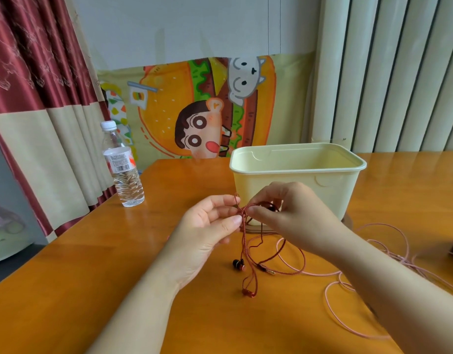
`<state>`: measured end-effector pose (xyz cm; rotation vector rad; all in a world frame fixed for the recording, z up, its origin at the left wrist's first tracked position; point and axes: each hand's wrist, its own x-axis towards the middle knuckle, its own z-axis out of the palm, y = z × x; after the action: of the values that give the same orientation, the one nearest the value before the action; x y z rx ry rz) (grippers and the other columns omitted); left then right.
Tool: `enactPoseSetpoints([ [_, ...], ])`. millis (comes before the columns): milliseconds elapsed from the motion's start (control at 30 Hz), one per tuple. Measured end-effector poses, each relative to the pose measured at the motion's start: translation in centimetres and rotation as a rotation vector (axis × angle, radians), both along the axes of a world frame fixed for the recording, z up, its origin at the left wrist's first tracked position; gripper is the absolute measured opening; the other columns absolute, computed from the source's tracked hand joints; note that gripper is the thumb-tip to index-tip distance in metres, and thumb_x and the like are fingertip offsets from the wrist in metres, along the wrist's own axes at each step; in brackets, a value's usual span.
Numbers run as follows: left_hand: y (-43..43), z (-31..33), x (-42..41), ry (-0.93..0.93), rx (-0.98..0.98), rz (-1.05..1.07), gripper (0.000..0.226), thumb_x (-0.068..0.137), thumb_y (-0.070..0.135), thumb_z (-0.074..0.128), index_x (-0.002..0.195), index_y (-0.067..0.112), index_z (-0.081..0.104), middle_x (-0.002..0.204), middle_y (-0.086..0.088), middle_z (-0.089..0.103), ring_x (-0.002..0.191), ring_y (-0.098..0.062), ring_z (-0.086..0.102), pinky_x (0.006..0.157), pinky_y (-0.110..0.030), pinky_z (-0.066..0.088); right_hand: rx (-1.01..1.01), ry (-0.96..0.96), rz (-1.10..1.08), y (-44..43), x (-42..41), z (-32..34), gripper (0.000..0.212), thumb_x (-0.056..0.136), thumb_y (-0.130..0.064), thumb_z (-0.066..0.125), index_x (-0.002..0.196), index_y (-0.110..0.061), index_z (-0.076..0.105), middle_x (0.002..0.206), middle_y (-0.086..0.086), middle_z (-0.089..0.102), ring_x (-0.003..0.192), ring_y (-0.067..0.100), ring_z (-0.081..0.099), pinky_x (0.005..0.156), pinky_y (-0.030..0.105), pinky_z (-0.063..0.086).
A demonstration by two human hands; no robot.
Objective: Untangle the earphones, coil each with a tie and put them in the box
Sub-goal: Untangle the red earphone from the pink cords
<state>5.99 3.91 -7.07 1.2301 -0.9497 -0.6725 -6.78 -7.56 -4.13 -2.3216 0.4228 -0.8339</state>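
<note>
**Over the desk, two hands pinch the red earphones**

Nearest, the red cord hangs down in loose loops, with one black-and-red bud low by the desk. The pink earphones sprawl on the desk at the right. Above, the left hand has its grip pinching the red cord at a knot. The right hand has its grip pinching the same knot from the other side. Just behind stands the open cream box, and a water bottle far left.
</note>
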Motion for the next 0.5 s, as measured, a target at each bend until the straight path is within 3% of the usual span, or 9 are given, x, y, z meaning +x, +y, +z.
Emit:
enactPoseSetpoints([
  [100,0.11,-0.12,0.19,-0.053,0.017,0.019,0.021,0.079,0.012,0.066,0.099,0.021,0.066,0.077,0.008,0.065,0.067,-0.001,0.055,0.054,-0.017,0.040,0.025,-0.042,-0.030,0.02,0.23,-0.21,0.014,0.088,-0.018,0.062,0.077,-0.025,0.068,0.066,-0.002,0.066,0.062,0.013,0.058,0.059,0.027,0.045],
  [233,0.09,-0.19,0.37,-0.135,0.056,0.074,0.011,0.087,0.017,0.063,0.094,0.023,0.067,0.067,0.016,0.062,0.059,0.004,0.052,0.057,-0.020,0.036,0.067,-0.066,-0.033,-0.20,0.18,-0.20,0.013,0.090,-0.023,0.061,0.078,-0.024,0.067,0.071,-0.004,0.068,0.067,0.010,0.060,0.059,0.020,0.045],
  [333,-0.01,-0.13,0.34,-0.200,0.077,0.116,0.008,0.089,0.022,0.059,0.093,0.023,0.066,0.055,0.021,0.057,0.053,0.007,0.051,0.056,-0.013,0.037,0.132,-0.034,-0.006,0.04,0.27,-0.46,0.016,0.090,-0.027,0.059,0.079,-0.018,0.065,0.075,0.004,0.067,0.067,0.017,0.056,0.061,0.026,0.043],
  [433,0.22,0.09,0.39,-0.168,0.071,0.135,0.015,0.080,0.034,0.062,0.086,0.022,0.066,0.056,0.017,0.057,0.054,0.003,0.050,0.060,-0.016,0.037,0.328,-0.019,0.108,0.42,0.39,-0.49,0.019,0.091,-0.023,0.057,0.081,-0.007,0.059,0.071,0.007,0.057,0.067,0.018,0.048,0.065,0.029,0.039],
  [500,0.23,0.08,0.68,0.014,0.040,0.102,0.018,0.076,0.034,0.061,0.083,0.018,0.063,0.051,0.013,0.048,0.049,-0.002,0.041,0.060,-0.023,0.034,0.571,-0.083,0.197,0.27,0.43,-0.41,0.014,0.091,-0.015,0.056,0.078,-0.009,0.057,0.073,0.007,0.057,0.067,0.017,0.051,0.067,0.027,0.043],
])
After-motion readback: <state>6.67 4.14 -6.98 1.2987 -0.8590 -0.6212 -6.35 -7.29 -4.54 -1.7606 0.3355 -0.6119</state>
